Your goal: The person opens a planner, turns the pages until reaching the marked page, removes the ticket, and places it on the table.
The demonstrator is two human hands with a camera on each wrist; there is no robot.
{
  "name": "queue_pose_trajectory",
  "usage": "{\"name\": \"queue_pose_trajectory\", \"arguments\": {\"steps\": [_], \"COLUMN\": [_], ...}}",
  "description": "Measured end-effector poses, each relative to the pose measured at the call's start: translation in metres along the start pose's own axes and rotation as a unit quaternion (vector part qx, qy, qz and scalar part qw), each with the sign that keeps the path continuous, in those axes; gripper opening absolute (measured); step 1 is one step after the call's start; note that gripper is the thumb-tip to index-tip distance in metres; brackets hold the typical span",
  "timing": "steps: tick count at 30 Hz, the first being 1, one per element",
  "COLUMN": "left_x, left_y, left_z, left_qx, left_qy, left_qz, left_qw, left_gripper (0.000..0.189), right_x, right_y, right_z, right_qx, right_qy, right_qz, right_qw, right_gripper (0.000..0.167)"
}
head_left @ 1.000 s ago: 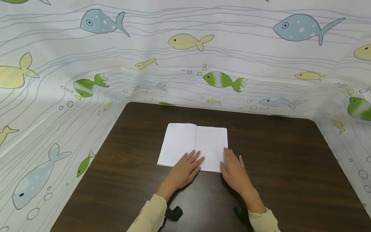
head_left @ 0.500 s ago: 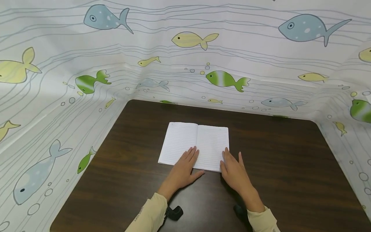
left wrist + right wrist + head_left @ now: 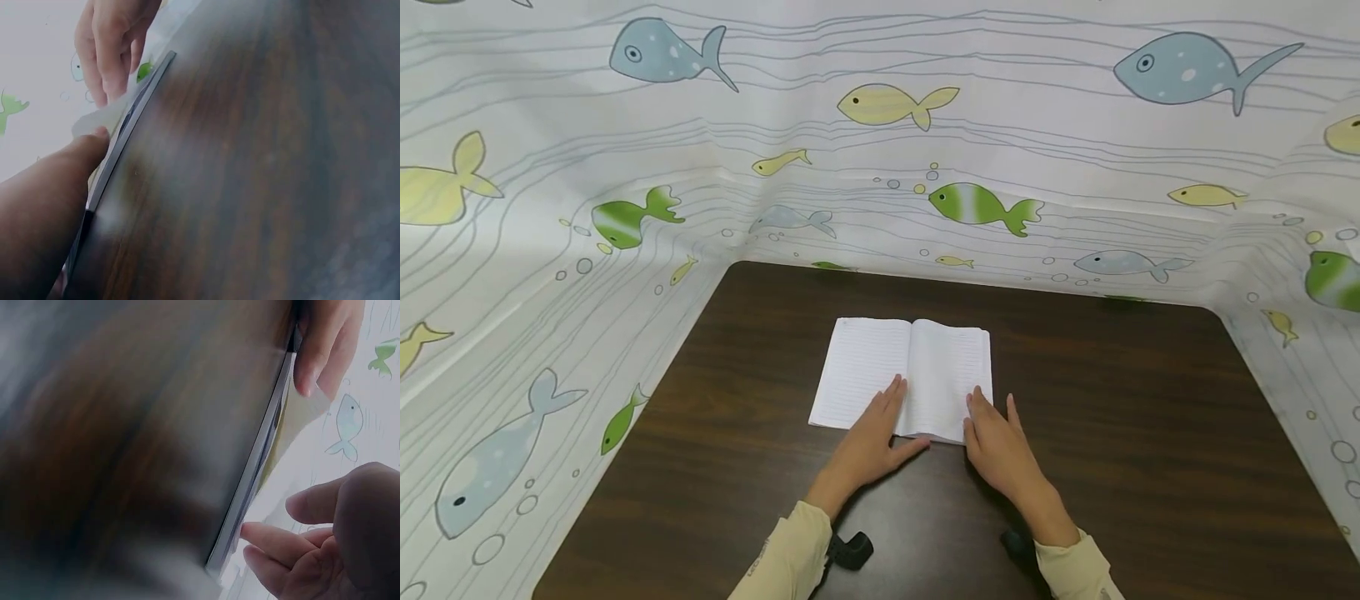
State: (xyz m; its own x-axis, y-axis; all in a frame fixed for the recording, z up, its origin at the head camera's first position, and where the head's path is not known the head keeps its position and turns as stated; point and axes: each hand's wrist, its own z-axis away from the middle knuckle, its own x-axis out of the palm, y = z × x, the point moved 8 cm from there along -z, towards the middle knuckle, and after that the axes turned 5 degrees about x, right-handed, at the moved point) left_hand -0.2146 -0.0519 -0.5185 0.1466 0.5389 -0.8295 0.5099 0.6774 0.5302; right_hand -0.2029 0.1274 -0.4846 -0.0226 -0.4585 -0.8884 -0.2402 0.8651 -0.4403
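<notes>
An open lined notebook lies on the dark wooden table. Its right-hand leaf bows upward beside the spine, and the lifted paper also shows edge-on in the right wrist view. My left hand rests on the lower left page near the spine, fingers straight, thumb spread toward the bottom edge. My right hand touches the right edge of the pages. In the right wrist view, the right hand's thumb stands apart from its bent fingers, with one fingertip at the notebook's edge.
Dark wood table extends on both sides of the notebook. White cloth printed with fish rises along the back and sides. A black wrist mount sits at the left cuff, another at the right.
My left hand's fingers have shifted left toward the spine, with the thumb spread away. My right hand has moved slightly left, and the right leaf, flat before, now bulges.
</notes>
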Motion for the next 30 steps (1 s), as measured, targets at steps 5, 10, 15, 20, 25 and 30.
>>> {"name": "queue_pose_trajectory", "arguments": {"steps": [5, 10, 15, 20, 25, 30], "left_x": [-0.003, -0.004, -0.011, -0.019, -0.03, -0.045], "left_y": [0.003, 0.0, -0.002, -0.006, -0.01, -0.016], "left_z": [0.0, 0.004, 0.006, 0.009, 0.013, 0.021], "left_qx": [0.024, 0.016, 0.007, 0.008, 0.004, -0.056], "left_qy": [0.026, 0.034, 0.071, 0.122, 0.21, 0.299], "left_qz": [-0.003, 0.006, 0.045, 0.07, 0.068, -0.032], "left_qw": [0.9994, 0.9993, 0.9965, 0.99, 0.9753, 0.9521], "left_gripper": [0.08, 0.074, 0.067, 0.066, 0.075, 0.086], "right_x": [0.002, 0.003, 0.001, 0.001, 0.001, 0.002], "right_y": [-0.004, 0.004, 0.009, 0.009, 0.01, 0.011], "right_z": [0.001, 0.003, 0.003, 0.003, 0.003, 0.004], "right_qx": [-0.002, 0.034, 0.05, 0.051, 0.053, 0.055], "right_qy": [-0.01, -0.029, -0.037, -0.035, -0.034, -0.038], "right_qz": [-0.013, -0.022, -0.023, -0.013, -0.013, -0.009], "right_qw": [0.9999, 0.9988, 0.9978, 0.998, 0.998, 0.9978], "right_gripper": [0.045, 0.053, 0.055, 0.052, 0.052, 0.053]}}
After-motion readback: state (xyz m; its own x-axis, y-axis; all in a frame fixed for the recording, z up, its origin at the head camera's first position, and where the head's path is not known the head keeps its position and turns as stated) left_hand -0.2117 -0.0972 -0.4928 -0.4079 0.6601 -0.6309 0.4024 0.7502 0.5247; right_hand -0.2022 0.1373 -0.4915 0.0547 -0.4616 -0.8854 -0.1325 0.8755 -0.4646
